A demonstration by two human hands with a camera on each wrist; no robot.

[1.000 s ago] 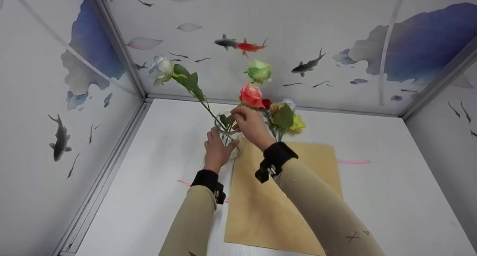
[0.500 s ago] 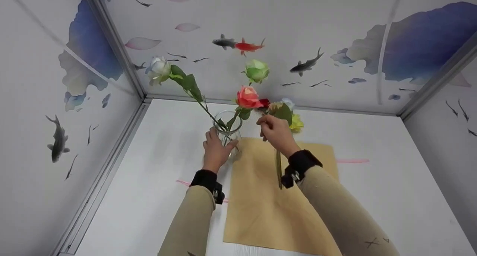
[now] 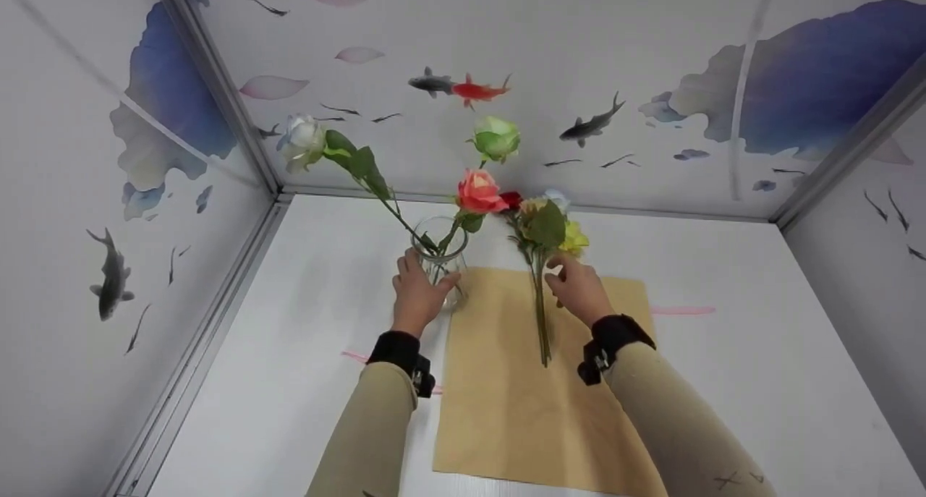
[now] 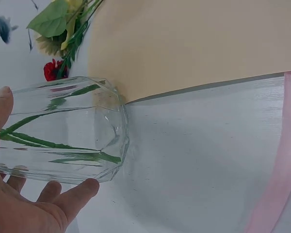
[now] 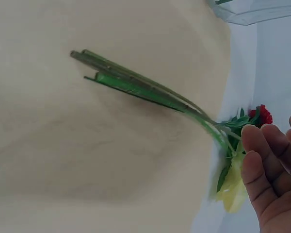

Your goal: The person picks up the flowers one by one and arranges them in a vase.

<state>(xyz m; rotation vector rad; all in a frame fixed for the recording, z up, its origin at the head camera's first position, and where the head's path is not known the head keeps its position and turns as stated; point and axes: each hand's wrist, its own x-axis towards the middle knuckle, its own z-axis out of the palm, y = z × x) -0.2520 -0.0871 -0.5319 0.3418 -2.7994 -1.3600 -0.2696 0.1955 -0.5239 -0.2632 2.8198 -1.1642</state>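
A clear glass vase stands at the left edge of the brown paper, holding a white rose, a pink-red rose and a pale green rose. My left hand grips its side, thumb on one side and fingers on the other. In the left wrist view, green stems cross inside the glass. My right hand, fingers loosely bent and holding nothing, is beside a bundle of flower stems. The bundle carries a yellow flower, a red flower and a large leaf.
A sheet of brown paper lies on the white table, under the bundled stems. Pink tape strips mark the table. Printed walls enclose it at the back and both sides.
My right hand has left the vase, moving right and down to beside the bundled stems. The pink-red rose now stands free of it in the vase. My left hand keeps its grip.
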